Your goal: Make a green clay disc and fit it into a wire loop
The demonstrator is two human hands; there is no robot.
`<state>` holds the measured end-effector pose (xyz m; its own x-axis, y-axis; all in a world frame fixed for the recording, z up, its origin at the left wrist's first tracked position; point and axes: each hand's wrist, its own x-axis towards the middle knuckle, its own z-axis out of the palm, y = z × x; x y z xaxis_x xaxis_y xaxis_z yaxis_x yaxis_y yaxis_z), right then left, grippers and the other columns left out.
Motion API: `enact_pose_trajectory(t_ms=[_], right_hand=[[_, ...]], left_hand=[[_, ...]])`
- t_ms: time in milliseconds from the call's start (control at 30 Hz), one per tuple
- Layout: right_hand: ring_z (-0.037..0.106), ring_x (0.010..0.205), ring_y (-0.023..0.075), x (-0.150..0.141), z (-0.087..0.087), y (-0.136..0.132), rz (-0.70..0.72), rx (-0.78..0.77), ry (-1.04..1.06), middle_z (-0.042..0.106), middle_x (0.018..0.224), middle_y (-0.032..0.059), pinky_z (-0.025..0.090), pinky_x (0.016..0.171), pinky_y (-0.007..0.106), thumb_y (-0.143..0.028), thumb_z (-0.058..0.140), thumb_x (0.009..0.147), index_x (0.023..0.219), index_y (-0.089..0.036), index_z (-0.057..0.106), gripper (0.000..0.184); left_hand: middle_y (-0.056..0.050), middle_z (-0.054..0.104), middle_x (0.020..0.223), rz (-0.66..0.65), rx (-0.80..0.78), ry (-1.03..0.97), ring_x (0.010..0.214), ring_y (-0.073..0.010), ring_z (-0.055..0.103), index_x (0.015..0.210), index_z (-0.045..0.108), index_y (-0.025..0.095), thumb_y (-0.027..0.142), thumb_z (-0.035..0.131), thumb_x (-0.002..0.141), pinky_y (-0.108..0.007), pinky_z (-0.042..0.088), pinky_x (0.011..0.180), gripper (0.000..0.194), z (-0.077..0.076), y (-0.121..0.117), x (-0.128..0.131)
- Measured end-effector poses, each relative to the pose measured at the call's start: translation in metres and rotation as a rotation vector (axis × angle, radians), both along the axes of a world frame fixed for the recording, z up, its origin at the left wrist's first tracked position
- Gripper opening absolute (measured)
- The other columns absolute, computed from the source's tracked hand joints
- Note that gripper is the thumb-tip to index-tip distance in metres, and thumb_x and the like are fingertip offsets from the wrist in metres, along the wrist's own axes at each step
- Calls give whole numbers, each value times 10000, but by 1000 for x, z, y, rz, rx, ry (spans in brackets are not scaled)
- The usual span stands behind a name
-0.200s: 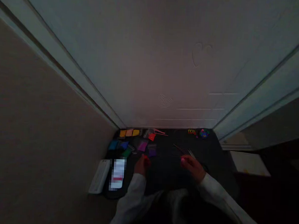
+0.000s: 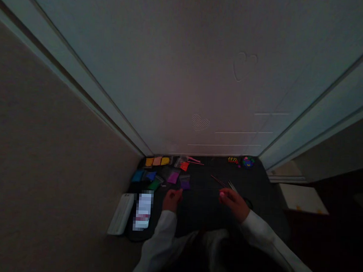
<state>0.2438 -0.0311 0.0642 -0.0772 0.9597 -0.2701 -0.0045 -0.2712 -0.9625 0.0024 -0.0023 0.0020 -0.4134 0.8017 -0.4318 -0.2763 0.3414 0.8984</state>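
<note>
My left hand (image 2: 172, 200) is over the dark table top, its fingers drawn together in a pinch. What it pinches, if anything, is too small and dim to make out. To the right, my right hand (image 2: 236, 204) is closed with thumb and forefinger on a small pink piece (image 2: 222, 195), of a kind I cannot tell. Just beyond the right hand lie a thin reddish stick (image 2: 217, 180) and a slim metal tool (image 2: 232, 186), partly hidden by the fingers. A purple packet (image 2: 185, 185) and a magenta packet (image 2: 173, 177) lie beyond my left hand.
Blue (image 2: 151, 176), green (image 2: 154, 185) and yellow (image 2: 165, 161) packets lie at the left. A lit phone (image 2: 143, 210) sits beside a white case (image 2: 120, 214). Far right are yellow-and-red small pieces (image 2: 232, 160) and a multicoloured round thing (image 2: 248, 162). A pale wall (image 2: 171, 91) rises behind.
The fingers of my left hand have shifted slightly, and the red spot at their tips shows less. My right hand stays almost where it was.
</note>
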Motion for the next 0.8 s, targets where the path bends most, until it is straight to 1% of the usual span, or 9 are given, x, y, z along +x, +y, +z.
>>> enact_pose_trajectory(t_ms=[100,200,267,333,467,567,667,733,800], right_hand=[[524,663,132,0,-1,0,4,8,-4,562,674,13,398,655,287,-426,536,682,875,-169,516,323],[523,658,127,1,-2,1,2,3,2,561,671,9,398,656,281,-423,532,686,879,-170,516,318],[522,658,123,1,-1,1,4,-2,4,556,679,2,401,646,272,-421,538,678,880,-177,521,317],[521,671,124,1,-1,1,12,14,-19,553,704,-1,403,639,263,-413,561,657,868,-188,533,310],[514,676,126,0,0,1,23,71,-93,546,720,0,406,619,252,-382,610,607,791,-192,535,276],[498,590,110,0,3,0,16,43,-119,531,640,-17,393,552,236,-391,615,598,737,-188,492,275],[486,542,109,1,9,0,44,46,-183,521,545,-18,379,552,246,-437,508,688,681,-177,482,261],[495,559,119,2,12,0,69,71,-223,530,521,-2,377,589,260,-450,385,762,665,-171,499,317],[504,580,125,3,13,1,83,91,-235,543,528,9,377,617,269,-443,324,790,662,-167,509,356]], left_hand=[[91,475,459,-16,36,-8,416,-43,446,561,417,160,230,710,395,-165,353,423,344,0,-1,-1],[76,525,530,-26,41,-36,450,-53,478,653,477,162,207,710,390,-174,376,448,354,-1,0,-2],[47,558,582,-36,22,-67,486,-70,510,739,525,156,239,698,428,-194,401,474,366,-2,0,-2],[11,576,599,-46,-6,-105,509,-88,532,788,554,138,296,662,499,-212,415,487,346,-3,1,-2],[-24,580,586,-26,-32,-170,515,-102,545,760,570,122,345,578,605,-225,421,489,271,-4,1,-3],[-34,587,615,-6,-40,-188,514,-105,549,736,568,129,340,564,628,-231,422,489,237,-4,1,-3],[-33,588,631,-3,-50,-188,518,-105,547,736,567,136,348,566,630,-235,422,492,237,-3,1,-3],[-29,585,627,-6,-50,-179,521,-104,544,730,564,138,358,572,620,-240,425,501,246,-3,1,-3],[-24,581,619,-21,-41,-162,531,-106,544,724,562,137,360,589,595,-248,431,519,259,-3,1,-2]])
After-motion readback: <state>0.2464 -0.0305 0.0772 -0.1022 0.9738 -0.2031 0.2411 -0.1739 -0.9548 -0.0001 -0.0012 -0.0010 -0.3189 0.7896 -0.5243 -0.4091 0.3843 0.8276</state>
